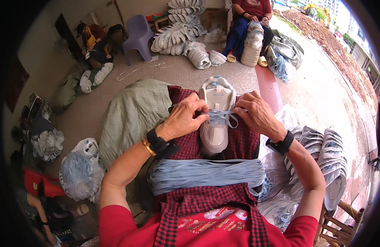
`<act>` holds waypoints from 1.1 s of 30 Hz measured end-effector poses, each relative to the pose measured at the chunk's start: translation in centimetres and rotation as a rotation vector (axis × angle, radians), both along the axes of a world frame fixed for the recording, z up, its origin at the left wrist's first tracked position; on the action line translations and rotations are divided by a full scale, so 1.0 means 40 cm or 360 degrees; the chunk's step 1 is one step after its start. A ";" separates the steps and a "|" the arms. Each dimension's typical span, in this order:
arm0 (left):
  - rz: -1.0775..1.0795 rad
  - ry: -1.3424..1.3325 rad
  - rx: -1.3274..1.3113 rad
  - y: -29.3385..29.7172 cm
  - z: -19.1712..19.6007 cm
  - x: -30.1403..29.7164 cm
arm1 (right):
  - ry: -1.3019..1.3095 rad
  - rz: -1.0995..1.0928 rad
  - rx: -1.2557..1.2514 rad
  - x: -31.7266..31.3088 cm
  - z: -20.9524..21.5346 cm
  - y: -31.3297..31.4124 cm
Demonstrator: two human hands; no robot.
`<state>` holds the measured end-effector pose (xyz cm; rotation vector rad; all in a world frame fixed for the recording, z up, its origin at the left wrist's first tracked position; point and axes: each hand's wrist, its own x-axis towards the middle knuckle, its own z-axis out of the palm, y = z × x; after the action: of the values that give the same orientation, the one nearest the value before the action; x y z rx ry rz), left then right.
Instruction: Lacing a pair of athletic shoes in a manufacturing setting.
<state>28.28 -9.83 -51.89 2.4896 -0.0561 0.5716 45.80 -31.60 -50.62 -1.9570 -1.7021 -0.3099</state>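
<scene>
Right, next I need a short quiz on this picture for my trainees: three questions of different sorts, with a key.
1. Multiple choice: which way does the toe of the pale shoe point?
A) Away from the person
B) Toward the person
C) To the person's right

2. True or false: the left hand and the right hand both hold light-blue lace.

3. Fill the gap: the gold bangle is on the person's ____ wrist.

Key: 1. B; 2. True; 3. left
</scene>
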 end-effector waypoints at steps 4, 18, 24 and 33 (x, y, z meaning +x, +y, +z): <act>-0.0072 0.0033 -0.0042 -0.015 0.011 0.026 | 0.0023 0.0196 -0.0050 0.017 -0.042 0.016; -0.0033 -0.0522 0.0671 -0.008 -0.002 0.024 | 0.0744 0.0055 -0.0152 0.004 -0.041 0.023; 0.0240 -0.0507 0.0681 -0.055 -0.055 0.034 | 0.0987 0.0022 -0.0177 0.009 -0.040 0.037; 0.0314 -0.0099 0.0133 -0.089 -0.055 0.010 | 0.2133 0.0196 0.0333 0.099 0.005 -0.029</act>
<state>28.67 -13.39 -54.07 2.5756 0.1458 0.7426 49.76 -32.76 -50.41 -1.2891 -0.8038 0.7060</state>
